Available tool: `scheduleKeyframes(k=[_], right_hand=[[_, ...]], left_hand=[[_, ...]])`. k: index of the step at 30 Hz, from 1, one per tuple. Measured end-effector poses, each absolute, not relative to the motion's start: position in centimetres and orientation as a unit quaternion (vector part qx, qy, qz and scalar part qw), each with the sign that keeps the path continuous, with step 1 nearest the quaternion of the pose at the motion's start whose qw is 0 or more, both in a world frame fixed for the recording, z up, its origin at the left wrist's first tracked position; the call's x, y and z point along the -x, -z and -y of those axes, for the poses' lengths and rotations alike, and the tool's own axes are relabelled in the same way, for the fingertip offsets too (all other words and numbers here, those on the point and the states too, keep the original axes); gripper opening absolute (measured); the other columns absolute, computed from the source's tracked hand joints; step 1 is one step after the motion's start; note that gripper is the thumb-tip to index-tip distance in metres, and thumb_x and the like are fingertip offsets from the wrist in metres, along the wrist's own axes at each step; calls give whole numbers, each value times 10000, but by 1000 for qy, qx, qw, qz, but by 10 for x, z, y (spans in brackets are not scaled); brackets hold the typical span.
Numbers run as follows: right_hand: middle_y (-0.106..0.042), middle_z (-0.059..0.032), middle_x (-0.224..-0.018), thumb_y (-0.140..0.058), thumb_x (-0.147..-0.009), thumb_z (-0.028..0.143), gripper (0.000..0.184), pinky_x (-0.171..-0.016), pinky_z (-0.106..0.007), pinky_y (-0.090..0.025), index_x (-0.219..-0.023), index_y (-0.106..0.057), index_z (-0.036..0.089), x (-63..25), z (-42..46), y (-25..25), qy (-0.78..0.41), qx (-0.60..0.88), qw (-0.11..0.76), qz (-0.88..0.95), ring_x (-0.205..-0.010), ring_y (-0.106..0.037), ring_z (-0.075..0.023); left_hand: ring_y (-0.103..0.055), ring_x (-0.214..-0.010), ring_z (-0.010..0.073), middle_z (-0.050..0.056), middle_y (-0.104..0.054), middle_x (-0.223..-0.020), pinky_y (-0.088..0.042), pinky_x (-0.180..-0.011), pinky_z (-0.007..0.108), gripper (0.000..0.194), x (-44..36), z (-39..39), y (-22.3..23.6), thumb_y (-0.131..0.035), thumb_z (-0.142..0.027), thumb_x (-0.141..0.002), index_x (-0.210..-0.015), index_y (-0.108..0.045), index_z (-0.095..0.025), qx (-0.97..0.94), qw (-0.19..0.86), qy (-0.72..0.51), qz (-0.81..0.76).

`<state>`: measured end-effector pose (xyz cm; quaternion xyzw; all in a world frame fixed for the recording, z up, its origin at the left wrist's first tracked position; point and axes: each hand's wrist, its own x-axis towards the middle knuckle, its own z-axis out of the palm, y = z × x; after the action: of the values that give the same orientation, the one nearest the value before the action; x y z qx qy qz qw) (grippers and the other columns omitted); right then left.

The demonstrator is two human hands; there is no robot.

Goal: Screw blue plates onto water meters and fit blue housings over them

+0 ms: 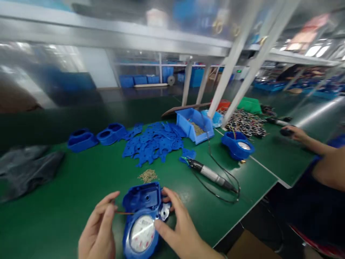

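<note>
A blue water meter housing lies on the green bench in front of me, its round white dial facing up and an open box-shaped compartment at its far end. My left hand is pinched on a thin orange-brown wire that runs to the housing's left side; a small dark bit shows at the fingertips. From the right, my right hand grips the housing, thumb by the dial's edge. A silvery metal piece sits between that hand and the housing.
Small brass screws lie beyond the housing, then blue plastic plates and a blue bin. An electric screwdriver with a looping cable lies right. Another meter stands farther off. A co-worker's hand is at far right.
</note>
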<state>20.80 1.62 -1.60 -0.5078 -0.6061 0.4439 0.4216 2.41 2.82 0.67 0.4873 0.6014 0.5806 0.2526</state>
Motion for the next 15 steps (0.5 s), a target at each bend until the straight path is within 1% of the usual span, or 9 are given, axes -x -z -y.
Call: scheduleKeyframes(k=[1, 3, 5, 6, 8, 10, 12, 14, 15], right_hand=[[-527, -148, -1281, -597, -765, 322, 665, -975, -416, -446, -1376, -382, 176, -208, -18, 16, -437, 514, 423, 606, -1125, -542, -258], [-549, -140, -1248, -582, -797, 308, 639, -920, -383, -477, -1383, -359, 185, -205, -19, 20, -423, 527, 421, 605, -1099, -556, -247], [-544, -135, -1257, -569, -824, 309, 613, -905, -370, -488, -1385, -348, 195, -204, -18, 27, -413, 535, 416, 609, -1116, -552, -245], [-532, -133, -1275, -562, -837, 308, 596, -916, -371, -487, -1384, -350, 202, -203, -18, 30, -409, 534, 413, 614, -1130, -547, -245], [-497, -130, -1321, -550, -860, 308, 566, -963, -384, -473, -1384, -355, 215, -204, -17, 36, -398, 528, 410, 628, -1172, -528, -249], [-441, -127, -1383, -550, -874, 321, 553, -1030, -419, -430, -1386, -363, 229, -207, -18, 41, -378, 527, 408, 642, -1259, -463, -269], [-355, -127, -1458, -555, -879, 342, 566, -1091, -482, -355, -1397, -354, 240, -209, -17, 47, -351, 543, 411, 643, -1349, -355, -300], [-261, -124, -1517, -564, -875, 354, 604, -1119, -532, -289, -1419, -325, 246, -210, -15, 56, -333, 562, 419, 630, -1400, -258, -324], [-229, -124, -1534, -569, -871, 354, 629, -1120, -538, -284, -1432, -306, 245, -210, -14, 60, -334, 568, 427, 620, -1410, -235, -329]], left_hand=[[-517, -1171, 256, 64, -600, -1175, -371, -1049, 440, 254, -13, -19, -1, -506, -421, -922, -850, -602, -198, -470, 258, -587, -607], [-470, -1237, 264, 61, -583, -1212, -313, -1092, 440, 245, -3, -12, 7, -511, -434, -911, -841, -605, -218, -472, 275, -580, -605], [-433, -1277, 287, 77, -536, -1283, -313, -1089, 477, 244, -3, -13, 10, -524, -451, -895, -945, -633, -239, -503, 295, -543, -604], [-421, -1288, 300, 86, -512, -1315, -324, -1080, 497, 266, -3, -14, 10, -526, -463, -887, -994, -643, -249, -520, 300, -521, -607], [-403, -1305, 320, 96, -470, -1363, -344, -1065, 522, 305, -3, -16, 9, -515, -481, -883, -1033, -663, -261, -542, 311, -480, -616], [-390, -1319, 326, 95, -436, -1401, -344, -1068, 528, 325, 0, -16, 11, -484, -486, -894, -1024, -686, -266, -555, 321, -457, -617], [-383, -1327, 327, 86, -413, -1427, -328, -1081, 525, 332, 4, -16, 17, -474, -487, -896, -992, -707, -271, -565, 322, -444, -616], [-362, -1344, 326, 65, -387, -1457, -314, -1093, 509, 309, 7, -16, 27, -500, -482, -884, -959, -721, -279, -574, 327, -430, -616], [-349, -1354, 323, 52, -375, -1472, -313, -1096, 495, 295, 8, -16, 32, -516, -479, -877, -944, -726, -283, -575, 337, -422, -615]])
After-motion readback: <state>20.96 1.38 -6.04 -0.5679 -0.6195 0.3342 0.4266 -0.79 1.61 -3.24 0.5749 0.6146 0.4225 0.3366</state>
